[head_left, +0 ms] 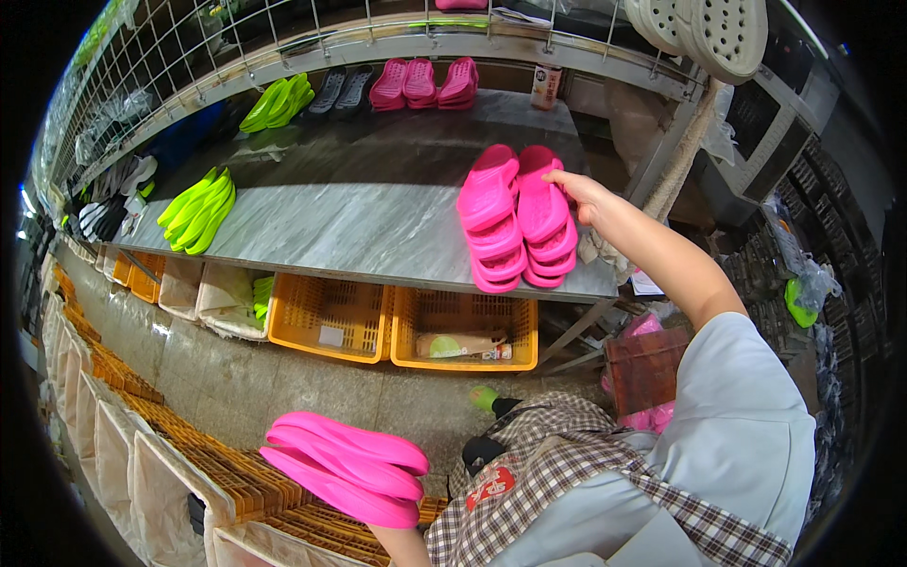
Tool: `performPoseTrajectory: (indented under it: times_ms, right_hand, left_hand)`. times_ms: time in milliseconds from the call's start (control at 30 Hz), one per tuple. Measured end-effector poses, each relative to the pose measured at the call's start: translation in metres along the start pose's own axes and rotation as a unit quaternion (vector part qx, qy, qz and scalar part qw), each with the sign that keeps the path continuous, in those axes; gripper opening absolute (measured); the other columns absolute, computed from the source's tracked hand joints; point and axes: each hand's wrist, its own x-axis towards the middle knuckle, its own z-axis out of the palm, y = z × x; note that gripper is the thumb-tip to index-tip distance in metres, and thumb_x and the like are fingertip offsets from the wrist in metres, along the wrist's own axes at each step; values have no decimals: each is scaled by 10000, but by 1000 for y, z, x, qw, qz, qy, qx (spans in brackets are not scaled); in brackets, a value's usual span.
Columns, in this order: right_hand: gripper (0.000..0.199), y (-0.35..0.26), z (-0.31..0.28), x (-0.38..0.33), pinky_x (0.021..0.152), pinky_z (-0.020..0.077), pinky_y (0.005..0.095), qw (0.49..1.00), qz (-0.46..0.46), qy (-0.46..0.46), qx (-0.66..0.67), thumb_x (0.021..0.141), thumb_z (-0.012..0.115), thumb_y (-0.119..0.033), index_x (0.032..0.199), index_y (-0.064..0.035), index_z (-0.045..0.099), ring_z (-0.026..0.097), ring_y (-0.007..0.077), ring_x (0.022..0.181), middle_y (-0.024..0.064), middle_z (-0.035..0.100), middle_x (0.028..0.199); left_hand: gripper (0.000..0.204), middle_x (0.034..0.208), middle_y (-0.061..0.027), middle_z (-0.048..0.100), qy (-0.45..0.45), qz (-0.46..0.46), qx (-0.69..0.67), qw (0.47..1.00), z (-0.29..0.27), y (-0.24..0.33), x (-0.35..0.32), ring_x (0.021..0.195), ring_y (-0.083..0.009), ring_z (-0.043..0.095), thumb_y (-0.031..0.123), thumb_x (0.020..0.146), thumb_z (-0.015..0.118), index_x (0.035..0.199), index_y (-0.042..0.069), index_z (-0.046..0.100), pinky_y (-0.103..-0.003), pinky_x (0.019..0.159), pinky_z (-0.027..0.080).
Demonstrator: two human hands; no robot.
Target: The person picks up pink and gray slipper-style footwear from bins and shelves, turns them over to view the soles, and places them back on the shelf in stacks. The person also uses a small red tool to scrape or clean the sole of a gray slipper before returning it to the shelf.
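Observation:
At the right end of the grey marble-look table stand two stacks of bright pink slippers, a left stack (493, 203) and a right stack (545, 213), nested and overlapping. My right hand (578, 189) grips the edge of the right stack's far slipper, thumb on top, other fingers partly hidden. Low in front of me, off the table, my left hand (397, 541) holds up a bundle of pink slippers (350, 463) lying on their sides. Only the wrist shows clearly; its fingers are hidden behind the bundle.
Yellow-green slippers (198, 210) lie on the table (331, 208), with pink pairs (420, 83) along its back. Yellow crates (331, 319) sit below the front edge. Stacked crates with pale liners (156, 482) line the left. Beige clogs (723, 38) hang from the wire rack.

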Motion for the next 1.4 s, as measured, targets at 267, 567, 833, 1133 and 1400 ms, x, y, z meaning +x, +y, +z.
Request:
performPoseTrajectory:
  times_ms: [267,567,833,1133,1400]
  right_hand:
    - [548,-9,4,-3,714,568,481,988,-99,117,-11,766,640,-41,1217,73,350,653,295,854,203,602,973]
    - [299,-12,-76,-46,912,509,429,989,-58,-53,127,776,517,-33,1069,19,552,625,284,961,155,625,1045]
    - [658,25,0,-159,983,463,447,952,-69,-279,105,740,459,-82,1385,-8,352,554,324,1136,208,488,1316]
    - [789,187,168,-178,1003,417,345,907,-88,-373,-174,697,596,-7,1414,-35,268,486,250,1187,154,421,1348]
    - [654,253,219,-191,1049,338,356,723,-137,-602,-310,860,665,-245,1384,-2,357,431,232,1245,162,433,1358]
  left_hand:
    - [482,1226,-164,514,-11,-8,-2,1000,-1,3,1,1103,-304,515,280,921,513,1284,-24,423,-428,910,436]
    - [489,1243,-174,511,-11,-5,-4,1000,-4,8,-19,1123,-316,512,277,924,508,1297,-25,415,-441,934,430]
    - [495,1259,-183,507,-43,21,-48,998,-5,20,-26,1142,-328,509,274,926,503,1308,-27,408,-452,956,426]
    - [502,1276,-194,504,-36,71,-86,993,-2,32,-57,1162,-341,506,271,929,497,1321,-28,400,-465,980,420]
    - [509,1291,-203,501,87,137,-117,980,-21,6,-115,1180,-352,503,268,932,492,1333,-29,393,-477,1002,416]
